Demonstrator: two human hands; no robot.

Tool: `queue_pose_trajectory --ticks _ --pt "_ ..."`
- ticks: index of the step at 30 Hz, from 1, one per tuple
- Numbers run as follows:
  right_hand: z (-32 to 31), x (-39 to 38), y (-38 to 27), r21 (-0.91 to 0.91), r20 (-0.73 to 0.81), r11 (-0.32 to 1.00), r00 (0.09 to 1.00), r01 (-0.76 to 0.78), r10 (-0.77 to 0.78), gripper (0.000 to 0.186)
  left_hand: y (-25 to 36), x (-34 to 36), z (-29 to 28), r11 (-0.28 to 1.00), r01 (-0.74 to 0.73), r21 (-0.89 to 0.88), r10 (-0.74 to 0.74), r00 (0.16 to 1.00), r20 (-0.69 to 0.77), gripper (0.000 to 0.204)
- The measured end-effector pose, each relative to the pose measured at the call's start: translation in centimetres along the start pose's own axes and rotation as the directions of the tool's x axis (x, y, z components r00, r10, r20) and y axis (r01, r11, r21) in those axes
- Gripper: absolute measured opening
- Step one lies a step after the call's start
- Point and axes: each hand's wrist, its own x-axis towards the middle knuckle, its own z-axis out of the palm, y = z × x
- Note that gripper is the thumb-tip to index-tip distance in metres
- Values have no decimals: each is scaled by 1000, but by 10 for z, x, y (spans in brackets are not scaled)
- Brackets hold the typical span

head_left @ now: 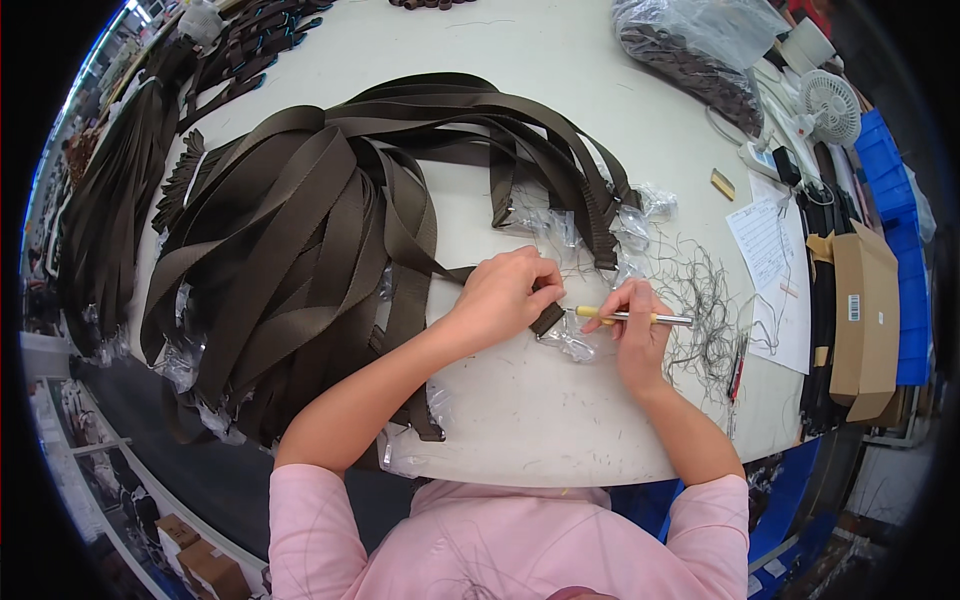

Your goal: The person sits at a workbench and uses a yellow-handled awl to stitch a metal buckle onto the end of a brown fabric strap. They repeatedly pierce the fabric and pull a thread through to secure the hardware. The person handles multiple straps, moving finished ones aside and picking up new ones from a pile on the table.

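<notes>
My left hand (503,298) is closed on a dark brown webbing strap (547,320), pinching it close to its end on the table. Clear plastic film (572,346) wraps the fitting at that end. My right hand (638,335) grips a slim, pen-like tool (668,319) with a yellow handle and a silvery back end. Its thin tip points left and lies at the strap end; whether it touches is too small to tell. A big looped pile of webbing straps (290,220) spreads left of my hands, and more strap ends with plastic-wrapped fittings (632,232) lie beyond them.
Loose dark threads (705,310) litter the white table (540,420) at right. Nearby are a red pen-like tool (738,368), a paper sheet (765,245), a cardboard box (865,320), a small fan (830,105) and a plastic bag (700,45). Another strap bundle (120,190) hangs far left.
</notes>
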Motion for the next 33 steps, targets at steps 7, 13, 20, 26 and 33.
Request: queue_pose_trajectory --ticks 7,13,20,26,33 --pt "2 -1 -3 -54 10 998 1000 12 -11 51 -8 3 3 978 100 -180 -98 995 19 17" --pt "-2 -3 -1 39 -38 999 999 -20 22 52 8 3 0 993 119 -27 -117 991 62 20" --pt "2 -3 -6 -25 57 1000 998 -13 15 48 6 6 -3 968 224 -112 -214 972 97 21" --pt "4 -3 -4 -19 83 1000 997 6 -5 45 5 6 -5 964 232 -132 -217 969 122 24" --pt "4 -3 -7 -74 89 997 996 21 -14 47 3 6 -4 962 237 -135 -220 967 128 24"
